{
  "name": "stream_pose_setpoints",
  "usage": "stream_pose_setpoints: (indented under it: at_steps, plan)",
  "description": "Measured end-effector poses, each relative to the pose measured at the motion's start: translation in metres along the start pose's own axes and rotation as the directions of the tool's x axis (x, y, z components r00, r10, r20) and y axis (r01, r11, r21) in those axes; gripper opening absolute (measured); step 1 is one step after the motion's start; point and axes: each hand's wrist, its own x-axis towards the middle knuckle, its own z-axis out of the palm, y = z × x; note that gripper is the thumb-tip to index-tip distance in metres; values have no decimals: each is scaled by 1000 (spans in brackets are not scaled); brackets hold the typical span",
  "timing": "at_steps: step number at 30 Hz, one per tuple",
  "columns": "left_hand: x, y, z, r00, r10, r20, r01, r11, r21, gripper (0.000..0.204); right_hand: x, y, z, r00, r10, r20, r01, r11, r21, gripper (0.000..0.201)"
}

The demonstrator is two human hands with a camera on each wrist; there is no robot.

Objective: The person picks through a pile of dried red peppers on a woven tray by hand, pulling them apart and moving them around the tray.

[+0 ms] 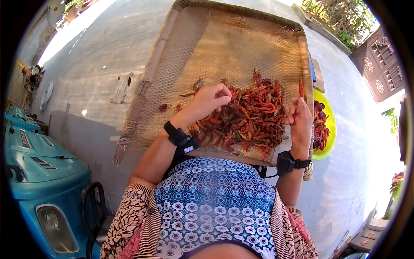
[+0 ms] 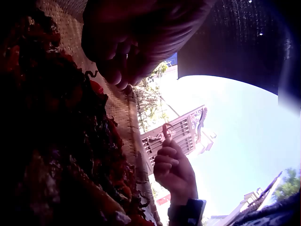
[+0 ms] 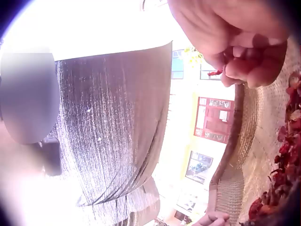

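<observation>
In the head view, a heap of dried red chili peppers (image 1: pixel 250 116) lies on a woven bamboo tray (image 1: pixel 233 39). My right hand (image 1: pixel 300 123), above the tray's right edge, pinches one dried chili pepper (image 1: pixel 301 87) that points upward. Its red end (image 3: pixel 215 73) also shows beside the fingertips in the right wrist view. Over the left part of the heap is my left hand (image 1: pixel 209 102), its fingers bent and thumb near the index finger. In the left wrist view the left hand (image 2: pixel 136 42) is dark, and I cannot tell whether it holds anything.
Right of the tray stands a yellow-green basin (image 1: pixel 331 125) with more dried chilies. A few loose chili pieces (image 1: pixel 163 108) lie left of the heap. A teal vehicle (image 1: pixel 47 172) and a dark chair (image 1: pixel 92 203) are at lower left on the concrete floor (image 1: pixel 95 73).
</observation>
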Motion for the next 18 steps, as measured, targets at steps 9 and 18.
stream_pose_setpoints:
  at_steps: [9, 18]
  plan:
    - [7, -29, -5, 878, 475, -57, -264, 581, 770, 22, 23, 26, -57, 998, 33, 52, -53, 886, 461, 42]
    - [3, -41, -10, 651, 697, 301, -556, 167, 814, 39, 0, 36, -1, 996, -13, 93, -6, 980, 199, 43]
